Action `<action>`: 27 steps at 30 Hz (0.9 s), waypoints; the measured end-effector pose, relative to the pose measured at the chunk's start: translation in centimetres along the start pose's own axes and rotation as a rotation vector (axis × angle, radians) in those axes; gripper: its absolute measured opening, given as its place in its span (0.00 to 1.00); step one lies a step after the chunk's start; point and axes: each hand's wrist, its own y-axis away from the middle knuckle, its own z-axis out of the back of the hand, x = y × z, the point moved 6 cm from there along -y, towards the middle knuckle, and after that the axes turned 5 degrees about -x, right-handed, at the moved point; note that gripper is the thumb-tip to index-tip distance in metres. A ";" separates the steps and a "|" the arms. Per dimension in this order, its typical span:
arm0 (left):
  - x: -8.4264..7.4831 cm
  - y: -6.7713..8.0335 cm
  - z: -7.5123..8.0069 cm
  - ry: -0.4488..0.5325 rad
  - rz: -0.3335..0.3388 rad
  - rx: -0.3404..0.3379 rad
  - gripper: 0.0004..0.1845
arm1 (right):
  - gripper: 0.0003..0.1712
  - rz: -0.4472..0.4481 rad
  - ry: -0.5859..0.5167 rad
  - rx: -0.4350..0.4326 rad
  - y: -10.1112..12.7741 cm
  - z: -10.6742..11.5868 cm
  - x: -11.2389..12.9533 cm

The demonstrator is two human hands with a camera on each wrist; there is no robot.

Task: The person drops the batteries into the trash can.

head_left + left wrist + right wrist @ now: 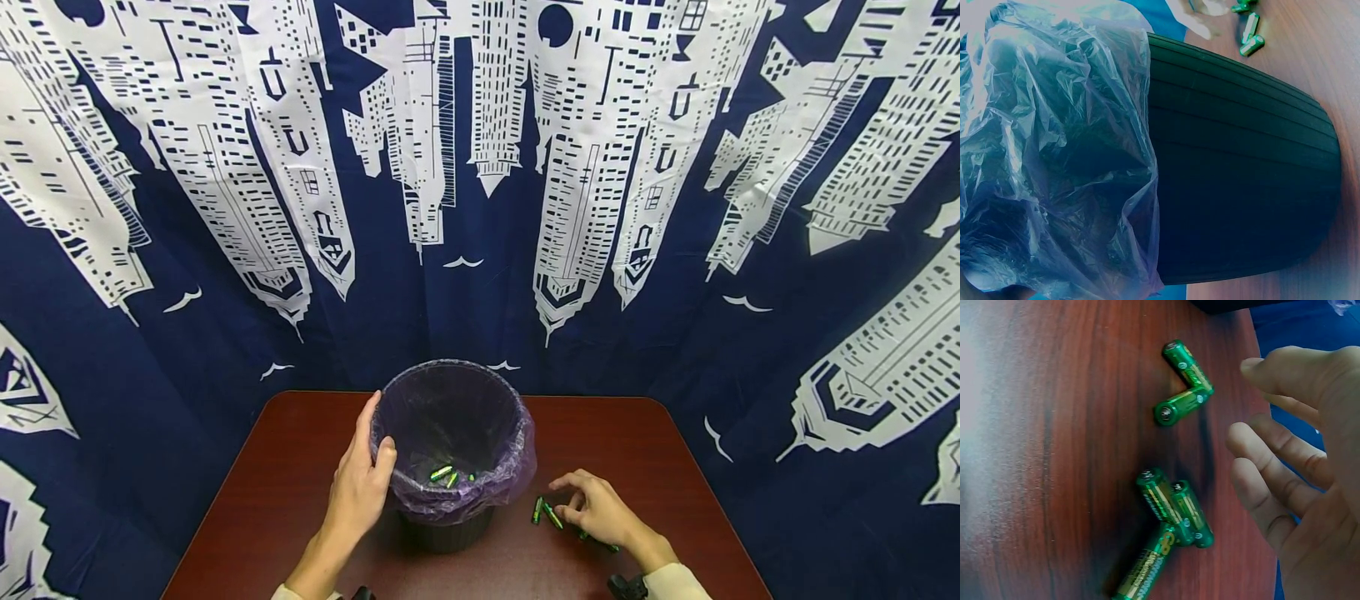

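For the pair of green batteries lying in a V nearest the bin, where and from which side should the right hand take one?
Probably from above, pinching one battery across its round body near the middle, thumb and forefinger on its long sides. It lies flat on the table with its end touching the other battery, so the free outer end leaves more room. The right hand hovers open beside them.

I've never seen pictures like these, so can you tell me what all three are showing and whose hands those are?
They are one person's two bare hands, filmed by three cameras. The big picture comes from a camera on the head, looking down at a brown table. The left hand holds the rim of a black bin lined with a purple bag; a few green batteries in the bin show inside. The left wrist camera sees the bin's side close up. The right wrist camera shows the right hand, open and holding nothing, above five green batteries on the table.
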 end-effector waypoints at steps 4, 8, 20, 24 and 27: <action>0.0 -0.1 0.0 0.003 -0.003 -0.002 0.41 | 0.24 -0.001 -0.006 0.040 0.1 -0.6 -0.1; 0.0 -0.1 0.0 0.002 -0.007 -0.005 0.42 | 0.24 0.010 0.010 0.057 0.2 -1.1 -0.2; 0.1 -0.1 0.0 -0.002 -0.003 -0.010 0.41 | 0.19 0.065 0.127 0.041 0.1 -2.4 -0.5; 0.0 -0.1 0.1 -0.004 -0.007 -0.012 0.41 | 0.19 0.066 0.130 0.047 0.2 -2.6 -0.6; 0.0 -0.1 0.0 -0.005 -0.006 -0.010 0.41 | 0.19 0.050 0.128 0.052 0.4 -2.7 -0.7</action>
